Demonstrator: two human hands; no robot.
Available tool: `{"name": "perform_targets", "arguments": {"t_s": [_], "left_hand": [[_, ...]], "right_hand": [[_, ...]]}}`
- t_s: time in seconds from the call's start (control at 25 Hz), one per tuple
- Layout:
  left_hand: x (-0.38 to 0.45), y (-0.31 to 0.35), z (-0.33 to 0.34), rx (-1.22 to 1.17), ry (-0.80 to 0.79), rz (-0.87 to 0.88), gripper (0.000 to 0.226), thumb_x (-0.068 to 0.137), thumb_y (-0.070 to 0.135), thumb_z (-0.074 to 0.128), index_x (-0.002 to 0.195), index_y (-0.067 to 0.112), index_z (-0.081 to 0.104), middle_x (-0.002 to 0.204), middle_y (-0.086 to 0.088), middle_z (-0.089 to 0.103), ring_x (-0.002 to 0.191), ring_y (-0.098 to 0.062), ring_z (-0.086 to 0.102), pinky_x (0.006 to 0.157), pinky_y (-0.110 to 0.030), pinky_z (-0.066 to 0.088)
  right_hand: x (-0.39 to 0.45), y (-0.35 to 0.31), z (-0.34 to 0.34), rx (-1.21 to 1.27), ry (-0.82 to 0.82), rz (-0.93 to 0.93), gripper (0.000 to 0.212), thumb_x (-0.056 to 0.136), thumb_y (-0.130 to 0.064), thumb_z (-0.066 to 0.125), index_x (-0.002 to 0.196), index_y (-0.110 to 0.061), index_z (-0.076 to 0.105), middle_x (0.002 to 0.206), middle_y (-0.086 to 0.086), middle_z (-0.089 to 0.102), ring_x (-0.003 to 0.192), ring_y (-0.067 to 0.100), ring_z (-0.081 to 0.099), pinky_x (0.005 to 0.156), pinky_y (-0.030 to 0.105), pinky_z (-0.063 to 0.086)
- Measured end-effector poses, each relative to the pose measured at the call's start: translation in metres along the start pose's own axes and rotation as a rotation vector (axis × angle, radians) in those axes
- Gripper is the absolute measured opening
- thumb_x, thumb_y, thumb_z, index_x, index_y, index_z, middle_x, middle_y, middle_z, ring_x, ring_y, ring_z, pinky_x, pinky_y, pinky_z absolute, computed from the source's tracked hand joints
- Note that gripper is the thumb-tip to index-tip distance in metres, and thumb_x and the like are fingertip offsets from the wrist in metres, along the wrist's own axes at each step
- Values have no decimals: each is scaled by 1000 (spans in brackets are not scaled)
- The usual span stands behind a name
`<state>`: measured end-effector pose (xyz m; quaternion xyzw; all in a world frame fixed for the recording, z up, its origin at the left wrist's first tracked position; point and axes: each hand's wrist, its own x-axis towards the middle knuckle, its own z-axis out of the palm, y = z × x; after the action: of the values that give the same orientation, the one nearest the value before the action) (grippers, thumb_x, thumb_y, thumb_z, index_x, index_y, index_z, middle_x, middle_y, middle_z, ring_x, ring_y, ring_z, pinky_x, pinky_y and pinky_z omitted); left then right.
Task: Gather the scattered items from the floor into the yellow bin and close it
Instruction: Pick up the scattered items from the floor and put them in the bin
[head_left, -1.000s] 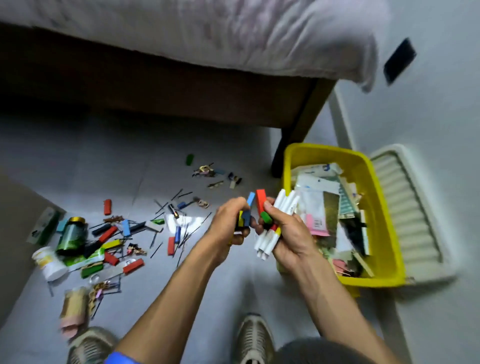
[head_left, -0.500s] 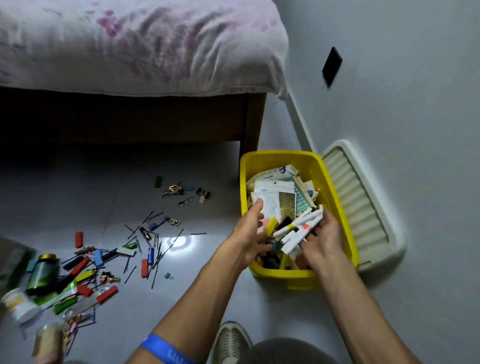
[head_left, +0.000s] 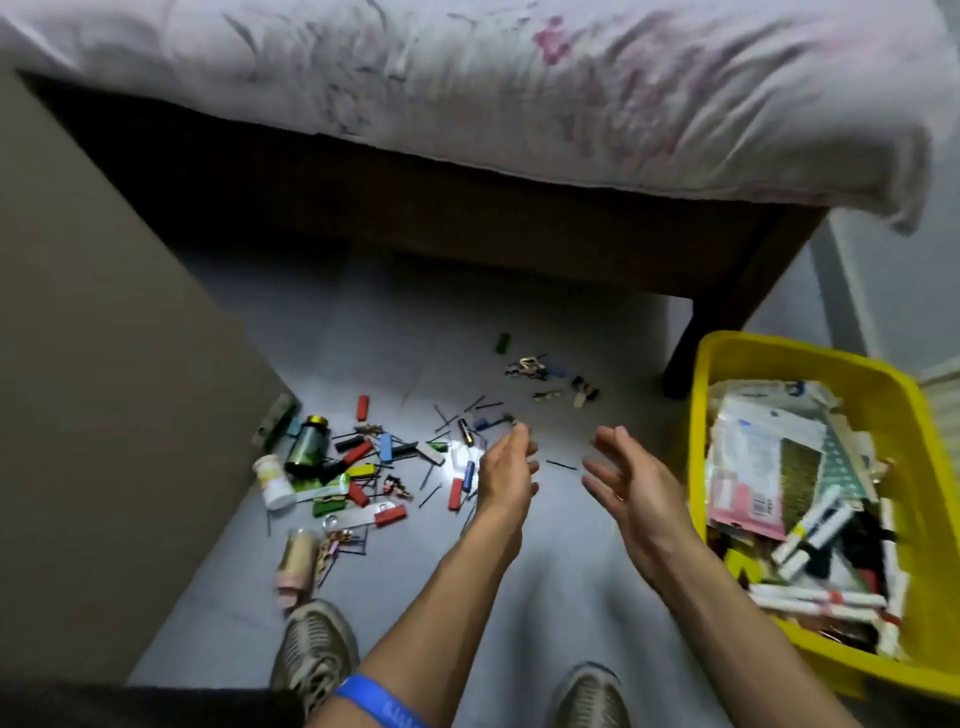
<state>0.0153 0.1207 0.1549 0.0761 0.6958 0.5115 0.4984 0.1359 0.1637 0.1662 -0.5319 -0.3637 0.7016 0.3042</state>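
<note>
Head view: both hands, left and right, hanging spread and empty over clutter. Thin pins risk slipping through fingers; overfull bin may jam closing.

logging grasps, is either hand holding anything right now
Nothing is held: left hand and right hand are both open and empty above the floor.

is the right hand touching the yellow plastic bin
Apart. The head view shows the empty, open right hand held out over the grey floor, with a strip of floor visible between it and the rim of the yellow plastic bin.
</note>
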Motion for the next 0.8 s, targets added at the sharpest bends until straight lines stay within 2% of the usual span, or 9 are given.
{"name": "perform_targets", "arguments": {"t_s": [0.04,0.12,0.28,0.4,0.48,0.52,0.6,0.72,0.8], "left_hand": [[10,-3,-21,0,53,-12,28,100,43,41,111,26,61,123,-1,63,109,-18,59,96,-38,48],[33,-15,-71,19,170,-15,32,99,41,43,116,23,63,125,-2,63,109,-18,58,97,-35,45],[68,-47,-169,195,415,-15,40,93,28,57,132,20,56,133,-3,59,112,-19,55,92,-30,42],[90,-82,-252,631,639,-240,62,84,33,67,140,24,43,140,-5,48,124,-29,48,99,-42,41],[96,-104,-292,769,621,-416,72,79,40,71,140,23,38,140,-9,45,125,-32,45,98,-44,41],[100,-116,-304,764,597,-451,69,77,41,72,136,21,43,136,-10,49,122,-33,50,95,-42,44],[105,-129,-311,731,608,-384,55,72,45,73,117,19,56,119,-7,61,104,-30,60,83,-35,50],[111,-117,-293,394,657,-220,42,64,50,72,96,26,61,94,2,70,80,-19,66,73,-36,57],[109,-105,-269,287,519,-108,42,61,51,75,96,32,61,90,9,68,79,-15,67,71,-40,60]], "right_hand": [[5,9,17,-82,-64,31,35,100,-38,48,124,-17,61,130,-2,60,113,19,60,94,36,51],[16,29,56,-226,-181,88,26,98,-41,51,109,-24,67,121,-4,65,107,19,64,90,36,54],[43,64,125,-388,-329,177,24,97,-38,54,110,-23,68,113,-1,69,103,22,66,92,41,56],[59,100,169,-499,-459,227,23,98,-36,54,112,-23,67,113,-3,69,103,21,66,89,38,56],[64,124,178,-554,-508,233,19,98,-38,54,108,-28,68,111,-7,69,101,17,67,83,33,57],[68,135,176,-584,-518,240,18,97,-38,55,105,-30,69,110,-9,69,99,16,67,78,31,57],[72,150,167,-642,-508,246,15,96,-35,57,102,-30,69,109,-9,70,95,13,69,71,27,55],[79,163,161,-652,-456,277,13,93,-30,62,105,-28,67,108,-2,71,91,17,70,69,28,55],[75,170,169,-587,-488,309,27,89,-34,68,115,-30,61,109,-2,70,92,18,71,73,32,57]]}}
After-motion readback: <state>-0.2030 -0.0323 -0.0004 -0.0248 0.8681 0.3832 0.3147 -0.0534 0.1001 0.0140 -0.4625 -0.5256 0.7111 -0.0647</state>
